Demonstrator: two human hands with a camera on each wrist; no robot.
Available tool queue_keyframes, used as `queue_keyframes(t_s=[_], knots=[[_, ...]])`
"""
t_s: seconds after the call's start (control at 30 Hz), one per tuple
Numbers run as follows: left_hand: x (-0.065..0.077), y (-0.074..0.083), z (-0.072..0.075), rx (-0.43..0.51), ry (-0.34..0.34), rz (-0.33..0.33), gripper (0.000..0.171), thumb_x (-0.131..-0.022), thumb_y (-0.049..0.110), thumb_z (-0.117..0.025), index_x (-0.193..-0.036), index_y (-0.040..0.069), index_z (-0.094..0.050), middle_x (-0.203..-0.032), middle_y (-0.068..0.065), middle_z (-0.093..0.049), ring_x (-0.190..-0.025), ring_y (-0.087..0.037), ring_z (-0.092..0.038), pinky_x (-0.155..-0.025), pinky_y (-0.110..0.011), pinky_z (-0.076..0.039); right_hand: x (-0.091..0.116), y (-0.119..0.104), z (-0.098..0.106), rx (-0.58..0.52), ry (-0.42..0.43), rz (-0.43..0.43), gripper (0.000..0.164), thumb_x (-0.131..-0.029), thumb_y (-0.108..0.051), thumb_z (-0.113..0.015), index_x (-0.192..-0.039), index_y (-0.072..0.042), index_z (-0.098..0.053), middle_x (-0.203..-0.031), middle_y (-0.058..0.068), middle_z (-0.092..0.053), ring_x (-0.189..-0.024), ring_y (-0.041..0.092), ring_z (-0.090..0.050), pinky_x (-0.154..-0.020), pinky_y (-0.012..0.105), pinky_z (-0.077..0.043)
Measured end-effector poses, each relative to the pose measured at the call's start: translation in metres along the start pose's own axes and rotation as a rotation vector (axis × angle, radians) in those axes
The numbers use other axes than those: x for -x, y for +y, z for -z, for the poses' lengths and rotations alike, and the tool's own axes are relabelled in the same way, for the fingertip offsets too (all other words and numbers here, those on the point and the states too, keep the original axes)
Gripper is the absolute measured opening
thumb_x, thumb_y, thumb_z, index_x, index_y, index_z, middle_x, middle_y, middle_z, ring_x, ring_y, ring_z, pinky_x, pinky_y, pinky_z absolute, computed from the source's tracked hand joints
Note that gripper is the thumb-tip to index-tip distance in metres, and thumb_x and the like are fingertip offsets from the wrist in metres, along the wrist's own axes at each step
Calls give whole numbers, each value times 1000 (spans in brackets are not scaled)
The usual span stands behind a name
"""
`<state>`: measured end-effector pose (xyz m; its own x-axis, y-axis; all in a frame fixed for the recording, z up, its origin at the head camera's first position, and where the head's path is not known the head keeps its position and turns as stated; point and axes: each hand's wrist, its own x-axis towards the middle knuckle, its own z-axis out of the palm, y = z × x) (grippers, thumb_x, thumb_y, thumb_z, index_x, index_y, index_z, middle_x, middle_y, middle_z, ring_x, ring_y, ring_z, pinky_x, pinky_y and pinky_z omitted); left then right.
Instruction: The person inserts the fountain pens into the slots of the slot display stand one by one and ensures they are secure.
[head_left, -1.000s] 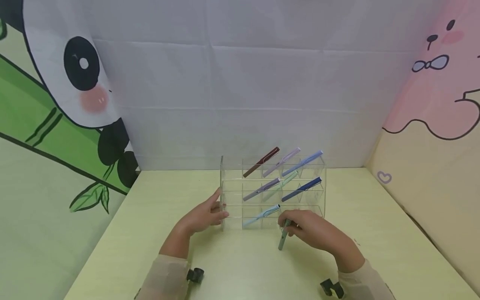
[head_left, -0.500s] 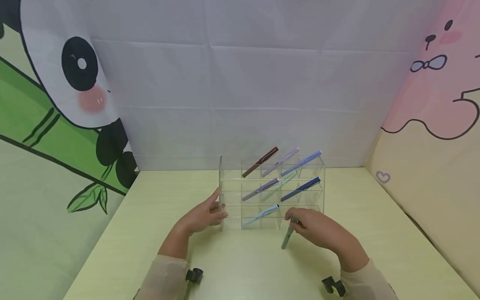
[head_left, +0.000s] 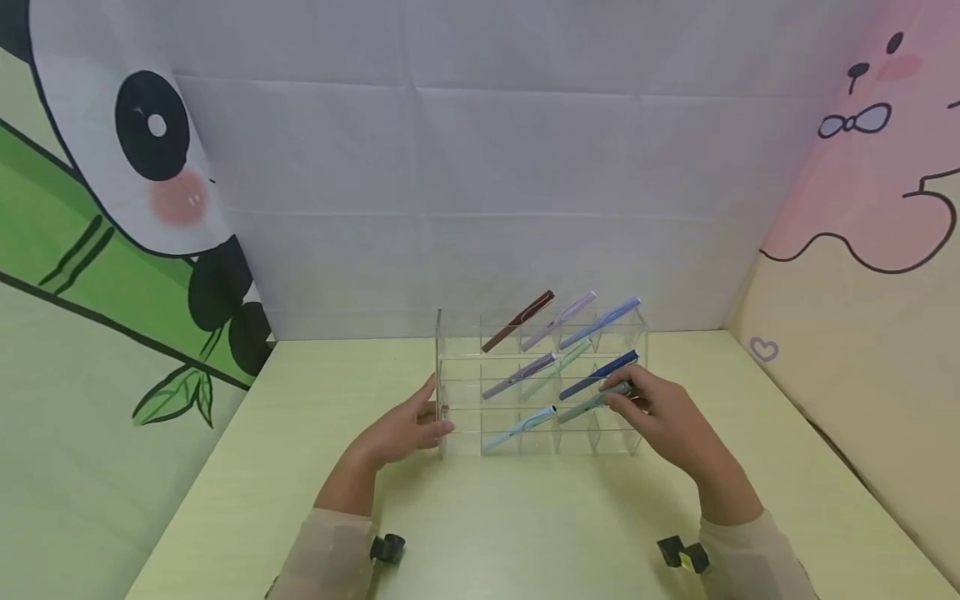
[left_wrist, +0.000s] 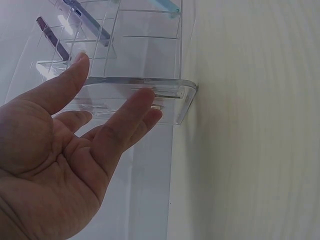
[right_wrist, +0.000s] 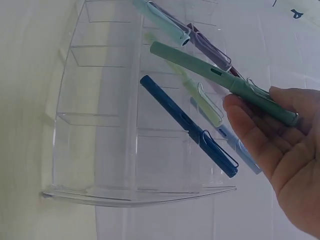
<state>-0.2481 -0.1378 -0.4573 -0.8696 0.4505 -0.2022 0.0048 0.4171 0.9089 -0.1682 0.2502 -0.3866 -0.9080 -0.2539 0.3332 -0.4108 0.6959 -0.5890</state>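
My left hand [head_left: 401, 435] rests with fairly straight fingers against the left end of a clear acrylic pen rack [head_left: 461, 393]; in the left wrist view its fingertips lie at the rack's side panel [left_wrist: 140, 81]. My right hand [head_left: 667, 417] pinches a dark green pen [right_wrist: 200, 65] near its clip end, between thumb and fingers. The pen slants in front of the rack's lower right part, just above the bottom row and to the right of a light blue pen [head_left: 519, 429]. In the right wrist view it appears apart from the rack's compartments. A dark blue pen [right_wrist: 185, 122] sits just behind it.
The top row holds a dark red pen [head_left: 517, 322], a lilac pen [head_left: 558, 321] and a periwinkle pen [head_left: 600, 323]. A purple pen [head_left: 517, 377] and a pale green pen [head_left: 558, 369] lean in the middle row. A pale table [head_left: 480, 525] meets a white cloth backdrop [head_left: 480, 167].
My right hand has risen and moved right, lifting the green pen from below the rack's front edge and tilting it to slant up rightward. My left hand stays at the rack's side.
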Motion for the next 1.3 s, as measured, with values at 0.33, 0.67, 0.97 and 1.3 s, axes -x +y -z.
queue_keyframes(t_s=[0.33,0.67,0.97,1.3], knots=[[1,1,0,5,8,11,97,-89,42,-70,-157,39,-1,-154,-17,-39,-112,-32,-66,-108,-63,-34,-4,9,-11,-10,-76,-35,17,-100,-29,-58,-112,-18,-62,-88,-7,-64,-79,10,-63,-64,26,-50],[0,0,-1,4,15,11,97,-89,41,-71,-157,39,-2,-155,-17,-38,-111,-32,-67,-108,-64,-34,-5,14,-16,-25,-124,-44,11,-100,-28,-59,-107,-21,-63,-84,-7,-60,-72,13,-55,-61,26,-47],[0,0,-1,4,13,5,97,-89,41,-71,-157,41,-2,-154,-17,-38,-112,-32,-66,-108,-63,-34,-8,20,-27,-37,-144,-33,10,-99,-25,-60,-106,-19,-65,-78,-8,-56,-63,10,-47,-56,26,-43],[-1,0,-1,15,11,12,94,-92,35,-69,-157,40,-2,-155,-17,-38,-114,-31,-66,-109,-62,-34,-11,23,-44,-8,-157,-32,12,-99,-21,-61,-108,-17,-68,-97,-6,-68,-79,12,-56,-69,27,-51]])
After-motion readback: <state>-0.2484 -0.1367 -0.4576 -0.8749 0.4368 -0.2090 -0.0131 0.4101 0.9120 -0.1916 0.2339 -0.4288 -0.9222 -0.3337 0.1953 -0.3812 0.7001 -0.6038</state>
